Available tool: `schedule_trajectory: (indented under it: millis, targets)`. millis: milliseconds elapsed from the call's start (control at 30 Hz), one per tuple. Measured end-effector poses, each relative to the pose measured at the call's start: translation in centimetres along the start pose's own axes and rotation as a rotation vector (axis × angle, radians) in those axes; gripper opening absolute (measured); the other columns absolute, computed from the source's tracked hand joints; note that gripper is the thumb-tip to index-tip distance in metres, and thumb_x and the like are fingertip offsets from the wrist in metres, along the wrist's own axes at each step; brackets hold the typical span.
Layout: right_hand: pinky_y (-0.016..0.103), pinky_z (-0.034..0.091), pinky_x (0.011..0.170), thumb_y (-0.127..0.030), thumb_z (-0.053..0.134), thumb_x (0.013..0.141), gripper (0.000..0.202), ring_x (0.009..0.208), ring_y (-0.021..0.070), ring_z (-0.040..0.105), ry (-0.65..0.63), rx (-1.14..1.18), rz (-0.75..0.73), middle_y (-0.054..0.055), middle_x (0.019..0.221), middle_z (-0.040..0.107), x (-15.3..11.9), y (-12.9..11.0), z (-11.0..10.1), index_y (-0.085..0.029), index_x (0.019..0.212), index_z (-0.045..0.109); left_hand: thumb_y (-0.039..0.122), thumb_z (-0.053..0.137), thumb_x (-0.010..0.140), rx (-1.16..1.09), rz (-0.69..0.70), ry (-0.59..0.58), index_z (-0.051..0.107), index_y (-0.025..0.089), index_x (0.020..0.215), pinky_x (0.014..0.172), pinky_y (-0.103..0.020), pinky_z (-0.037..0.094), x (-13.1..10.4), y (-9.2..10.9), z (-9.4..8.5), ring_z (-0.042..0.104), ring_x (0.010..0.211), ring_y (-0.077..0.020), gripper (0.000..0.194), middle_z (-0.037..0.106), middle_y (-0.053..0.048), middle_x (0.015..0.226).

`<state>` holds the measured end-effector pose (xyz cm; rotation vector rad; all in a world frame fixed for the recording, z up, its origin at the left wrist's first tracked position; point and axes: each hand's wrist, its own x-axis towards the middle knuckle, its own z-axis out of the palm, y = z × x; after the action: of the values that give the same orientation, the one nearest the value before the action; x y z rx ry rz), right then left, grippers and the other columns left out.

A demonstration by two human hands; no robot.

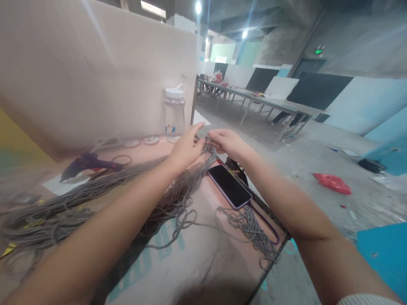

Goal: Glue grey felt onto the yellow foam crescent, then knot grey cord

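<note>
My left hand [190, 146] and my right hand [225, 141] meet at the far right corner of the table, at the end of a long bundle of grey cord [117, 180]. The left thumb presses on the cord and its index finger sticks out. Fingers of my right hand are pinched round the cord end. Loose loops of the bundle spread across the table below my left forearm. A smaller grey cord tangle [251, 231] lies at the right edge, beside a black-screened phone [230, 186] with a purple strap.
A clear jar with a white lid [174, 111] stands behind my left hand. A purple glue gun [92, 162] lies at the left, near tape rolls [151, 140]. Beyond are a pale partition [127, 63], long tables [254, 98] and a red bag [332, 182] on the floor.
</note>
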<state>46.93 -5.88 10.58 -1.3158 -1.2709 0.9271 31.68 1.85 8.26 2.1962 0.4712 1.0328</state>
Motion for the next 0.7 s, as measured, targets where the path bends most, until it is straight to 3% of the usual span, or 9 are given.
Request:
schedule_trajectory:
  millis: [100, 233, 300, 367, 467, 567, 633, 700]
  targets:
    - [0.019, 0.020, 0.042, -0.031, 0.059, 0.094, 0.034, 0.043, 0.0045, 0.023, -0.051, 0.040, 0.025, -0.008, 0.050, 0.032, 0.3, 0.3, 0.5, -0.017, 0.065, 0.048, 0.023, 0.057, 0.087, -0.218, -0.030, -0.035, 0.065, 0.017, 0.123, 0.095, -0.036, 0.049, -0.1, -0.1, 0.2, 0.065, 0.104, -0.0209, 0.037, 0.066, -0.011, 0.127]
    - [0.020, 0.032, 0.046, -0.024, 0.058, 0.092, 0.022, 0.047, 0.0054, 0.034, -0.189, 0.257, 0.074, -0.003, 0.060, 0.050, 0.2, 0.7, 0.8, -0.015, 0.072, 0.055, 0.039, 0.063, 0.087, -0.406, -0.121, -0.113, 0.065, 0.013, 0.124, 0.087, -0.033, 0.051, 0.1, -1.0, -0.1, 0.066, 0.087, -0.0189, 0.045, 0.072, -0.009, 0.095]
    - [0.020, 0.036, 0.049, -0.026, 0.061, 0.090, 0.014, 0.051, 0.0056, 0.036, -0.173, 0.349, 0.036, -0.001, 0.070, 0.057, 0.1, 0.9, 0.7, -0.014, 0.082, 0.060, 0.045, 0.060, 0.089, -0.496, -0.163, -0.158, 0.067, 0.013, 0.117, 0.079, -0.029, 0.050, 0.1, -1.6, -0.1, 0.064, 0.080, -0.0157, 0.043, 0.070, -0.007, 0.091]
    - [0.021, 0.038, 0.051, -0.031, 0.061, 0.089, 0.017, 0.052, 0.0059, 0.036, -0.074, 0.319, -0.063, 0.001, 0.083, 0.064, 0.1, 1.1, 0.6, -0.016, 0.095, 0.063, 0.047, 0.055, 0.091, -0.573, -0.202, -0.216, 0.069, 0.012, 0.106, 0.072, -0.026, 0.048, 0.2, -2.2, 0.1, 0.061, 0.075, -0.0131, 0.041, 0.069, -0.008, 0.093]
    - [0.026, 0.044, 0.062, -0.037, 0.057, 0.091, 0.028, 0.060, 0.0086, 0.046, 0.068, -0.098, -0.221, 0.005, 0.107, 0.068, 0.2, 1.6, 0.2, -0.019, 0.113, 0.064, 0.042, 0.057, 0.089, -0.526, -0.281, -0.249, 0.070, 0.011, 0.090, 0.067, -0.025, 0.045, 0.2, -3.1, 0.7, 0.056, 0.066, -0.0119, 0.033, 0.065, -0.004, 0.075]
    - [0.029, 0.042, 0.074, -0.030, 0.055, 0.092, 0.022, 0.076, 0.0150, 0.056, 0.048, -0.738, -0.238, 0.008, 0.101, 0.070, 0.3, 2.2, -0.2, -0.016, 0.100, 0.069, 0.033, 0.061, 0.085, -0.243, -0.296, -0.184, 0.067, 0.013, 0.075, 0.066, -0.027, 0.045, 0.3, -3.9, 1.1, 0.055, 0.062, -0.0134, 0.024, 0.060, -0.001, 0.062]
    - [0.028, 0.039, 0.075, -0.026, 0.052, 0.094, 0.022, 0.078, 0.0164, 0.057, -0.030, -0.952, -0.151, 0.007, 0.086, 0.069, 0.6, 2.5, -0.5, -0.014, 0.085, 0.069, 0.031, 0.061, 0.084, -0.079, -0.281, -0.137, 0.069, 0.014, 0.076, 0.070, -0.029, 0.046, 0.4, -4.5, 1.4, 0.059, 0.069, -0.0159, 0.020, 0.067, -0.003, 0.072]
    - [0.027, 0.038, 0.070, -0.023, 0.050, 0.095, 0.026, 0.072, 0.0145, 0.055, -0.071, -0.920, -0.067, 0.004, 0.075, 0.065, 1.0, 2.6, -0.6, -0.014, 0.077, 0.066, 0.025, 0.062, 0.081, -0.092, -0.252, -0.112, 0.071, 0.015, 0.098, 0.076, -0.031, 0.049, 0.4, -4.9, 1.7, 0.063, 0.079, -0.0170, 0.021, 0.072, -0.008, 0.103]
